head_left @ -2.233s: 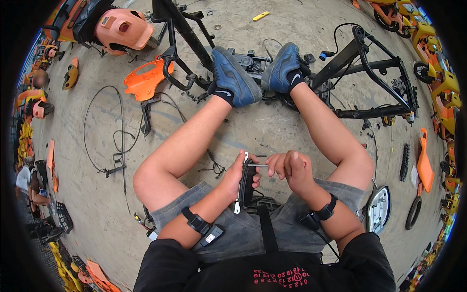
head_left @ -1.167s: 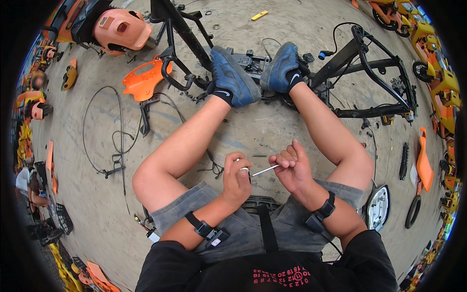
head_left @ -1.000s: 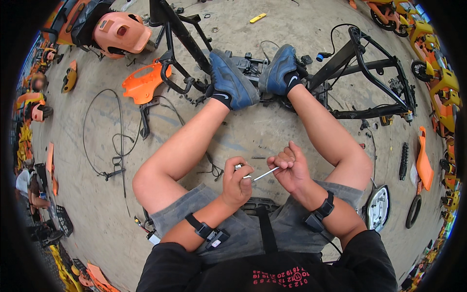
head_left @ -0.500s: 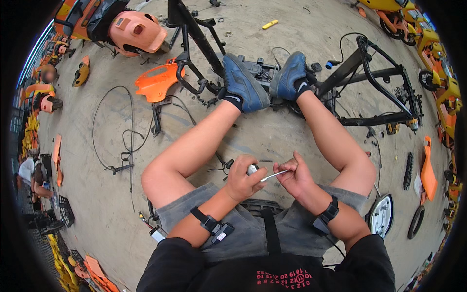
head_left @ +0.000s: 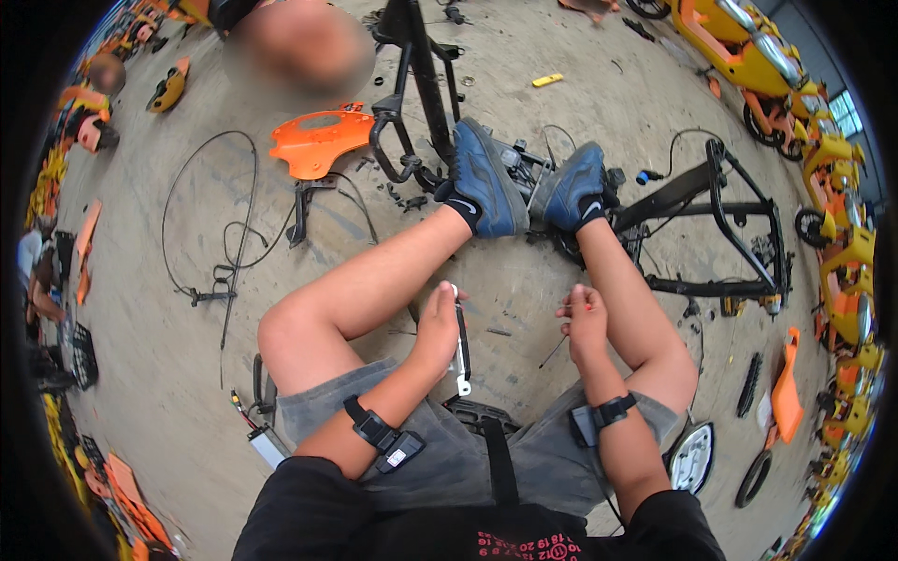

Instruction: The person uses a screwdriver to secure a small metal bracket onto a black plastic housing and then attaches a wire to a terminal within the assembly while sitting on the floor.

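Left hand [head_left: 438,323] grips a black-and-silver bracket [head_left: 461,344]; right hand [head_left: 586,321] pinches a thin screwdriver [head_left: 567,329].

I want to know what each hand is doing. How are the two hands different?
The left hand is closed around a long dark part with a white end, held upright. The right hand pinches a thin tool with a red tip, slanting down toward the floor. The left hand's load is bulkier, the right's much slimmer. Both hands wear dark wrist straps and sit between the knees.

Daylight is falling across a dusty concrete floor [head_left: 168,393], with black frames [head_left: 739,243] and orange panels [head_left: 318,140] lying scattered beyond.
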Tool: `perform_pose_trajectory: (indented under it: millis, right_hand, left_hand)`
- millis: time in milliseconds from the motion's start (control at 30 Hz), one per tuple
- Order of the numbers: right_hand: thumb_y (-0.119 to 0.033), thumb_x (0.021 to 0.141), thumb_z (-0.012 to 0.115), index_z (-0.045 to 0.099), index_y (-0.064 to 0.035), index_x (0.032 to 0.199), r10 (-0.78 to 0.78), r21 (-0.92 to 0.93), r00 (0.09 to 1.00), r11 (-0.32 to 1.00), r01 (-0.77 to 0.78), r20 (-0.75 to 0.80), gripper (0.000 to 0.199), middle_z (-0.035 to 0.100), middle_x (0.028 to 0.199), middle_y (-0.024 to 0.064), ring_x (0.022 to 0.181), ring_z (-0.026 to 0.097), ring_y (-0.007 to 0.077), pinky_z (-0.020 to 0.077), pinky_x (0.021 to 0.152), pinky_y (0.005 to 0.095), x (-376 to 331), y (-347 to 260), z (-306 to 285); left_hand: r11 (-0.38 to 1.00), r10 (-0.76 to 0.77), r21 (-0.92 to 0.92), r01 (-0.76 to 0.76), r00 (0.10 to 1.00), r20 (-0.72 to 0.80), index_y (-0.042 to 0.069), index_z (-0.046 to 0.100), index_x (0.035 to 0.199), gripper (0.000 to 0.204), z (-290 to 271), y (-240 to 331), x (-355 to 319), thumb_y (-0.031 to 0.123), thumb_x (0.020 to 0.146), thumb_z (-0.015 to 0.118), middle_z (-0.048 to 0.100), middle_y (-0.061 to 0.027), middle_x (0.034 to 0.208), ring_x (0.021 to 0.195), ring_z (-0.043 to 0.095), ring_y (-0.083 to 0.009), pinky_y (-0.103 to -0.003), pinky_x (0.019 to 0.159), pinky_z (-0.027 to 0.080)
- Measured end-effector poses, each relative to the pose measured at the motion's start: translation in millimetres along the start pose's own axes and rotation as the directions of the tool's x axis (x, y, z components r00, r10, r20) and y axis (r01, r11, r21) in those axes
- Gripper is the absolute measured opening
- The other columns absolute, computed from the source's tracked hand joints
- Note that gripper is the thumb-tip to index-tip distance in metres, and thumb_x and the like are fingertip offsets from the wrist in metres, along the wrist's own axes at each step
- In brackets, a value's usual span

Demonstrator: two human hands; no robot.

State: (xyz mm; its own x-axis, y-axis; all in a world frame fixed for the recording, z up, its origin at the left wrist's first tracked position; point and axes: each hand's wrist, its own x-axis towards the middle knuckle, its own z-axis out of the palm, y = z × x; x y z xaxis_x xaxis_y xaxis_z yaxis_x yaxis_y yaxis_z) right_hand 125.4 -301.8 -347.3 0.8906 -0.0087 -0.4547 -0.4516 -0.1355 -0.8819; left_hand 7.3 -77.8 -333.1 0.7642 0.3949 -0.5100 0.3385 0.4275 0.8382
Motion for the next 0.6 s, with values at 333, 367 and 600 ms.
perform_pose_trajectory:
  millis: [333,367,600]
  right_hand:
    - [-0.014,0.085,0.071,0.067,-0.0076,0.110,-0.076,-0.757,0.882,0.483,0.441,0.465,0.027,0.067,0.097,0.0149,0.093,0.065,0.0331,0.0517,0.082,0.0432,50.5,98.2,7.6]
    - [-0.015,0.085,0.071,0.067,-0.0083,0.109,-0.085,-0.770,0.870,0.429,0.472,0.486,0.026,0.067,0.099,0.0147,0.095,0.065,0.0334,0.0519,0.083,0.0438,49.5,98.3,11.0]
    - [-0.020,0.084,0.072,0.068,-0.0098,0.106,-0.088,-0.803,0.838,0.246,0.542,0.539,0.025,0.066,0.105,0.0138,0.099,0.065,0.0340,0.0521,0.085,0.0438,56.9,91.0,36.4]
  left_hand:
    - [0.822,-0.393,-0.367,0.434,0.901,0.186,0.011,0.052,0.111,0.033,1.7,-1.1,3.5,0.041,0.100,0.054,0.056,-0.0055,0.090,0.073,0.063,-0.0224,-0.036,0.058,0.051]
    - [0.818,-0.384,-0.381,0.431,0.902,0.196,0.010,0.053,0.111,0.033,2.3,1.2,4.4,0.041,0.100,0.055,0.057,-0.0060,0.090,0.074,0.063,-0.0227,-0.036,0.059,0.052]
    - [0.748,-0.282,-0.484,0.455,0.877,0.388,0.009,0.056,0.113,0.035,-6.4,-3.3,14.5,0.041,0.099,0.057,0.060,-0.0073,0.092,0.077,0.065,-0.0241,-0.037,0.061,0.053]
